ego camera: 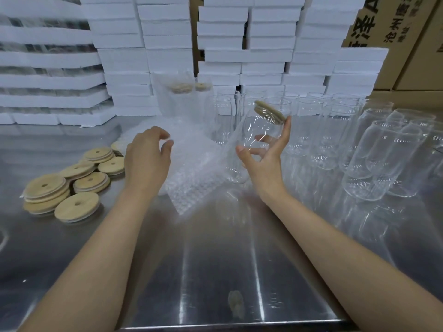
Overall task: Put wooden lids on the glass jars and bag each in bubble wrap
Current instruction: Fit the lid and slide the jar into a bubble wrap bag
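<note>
A jar (254, 137) is held by the right hand (266, 156) above the steel tabletop (215, 271). It is tilted, with its base low to the left and its mouth up to the right. A lid (269, 112) is seated on the mouth, and the tip of the index finger is laid against its edge. The other fingers are seen through the glass behind the jar, and the thumb is set against its near side.

The left hand (146, 156) is held over a heap of bubble wrap (191, 180) with fingers loosely curled; nothing is seen in its grasp.

Loose lids (79, 180) are piled on the tabletop to the left. Empty jars (371, 152) are crowded on the right. Bagged jars (182, 97) are stood behind the wrap, before stacked white boxes (167, 44) and cartons (407, 32).
</note>
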Demonstrator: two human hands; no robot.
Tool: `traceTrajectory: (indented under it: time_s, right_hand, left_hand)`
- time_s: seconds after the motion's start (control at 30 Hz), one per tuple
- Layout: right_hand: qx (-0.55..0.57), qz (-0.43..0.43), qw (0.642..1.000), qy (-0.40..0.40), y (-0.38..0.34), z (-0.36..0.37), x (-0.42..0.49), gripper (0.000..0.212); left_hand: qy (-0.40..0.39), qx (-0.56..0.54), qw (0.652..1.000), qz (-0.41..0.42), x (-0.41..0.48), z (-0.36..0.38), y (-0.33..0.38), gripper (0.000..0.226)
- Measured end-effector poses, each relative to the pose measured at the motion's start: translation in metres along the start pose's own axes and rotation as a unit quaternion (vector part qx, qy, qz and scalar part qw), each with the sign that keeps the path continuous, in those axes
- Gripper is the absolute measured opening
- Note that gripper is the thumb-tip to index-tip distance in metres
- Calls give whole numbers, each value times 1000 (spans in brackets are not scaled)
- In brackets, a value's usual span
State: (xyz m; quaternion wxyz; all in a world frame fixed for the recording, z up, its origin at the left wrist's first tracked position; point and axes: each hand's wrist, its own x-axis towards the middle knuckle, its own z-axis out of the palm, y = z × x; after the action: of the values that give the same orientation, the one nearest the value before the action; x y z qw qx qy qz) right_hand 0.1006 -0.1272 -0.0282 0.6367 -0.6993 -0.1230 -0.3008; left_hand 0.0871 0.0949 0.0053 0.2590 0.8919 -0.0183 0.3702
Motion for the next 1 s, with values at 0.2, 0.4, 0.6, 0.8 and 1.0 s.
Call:
traceTrajectory:
  time_s: [0.2, 0.4, 0.6, 0.8, 1.0]
  right_hand:
    - [-8, 7, 1000, -7, -2, 2, -2, 114]
    - [2, 6, 1000, 2, -2, 2, -2, 113]
    - [-5, 3, 1000, -3, 1, 3, -4, 114]
    - [2, -5, 1000, 26, -9, 10, -6, 120]
    - [5, 42, 998, 46, 0, 6, 0, 117]
  left_hand:
    - [-77, 74, 989, -105, -1, 8, -17, 48]
    - [171, 18, 980, -102, 4, -17, -4, 11]
    - [419, -186, 882, -109, 24, -51, -15, 24]
    - [154, 24, 955, 254, -4, -4, 23, 12]
    - [-34, -45, 986, 155, -12, 17, 22, 36]
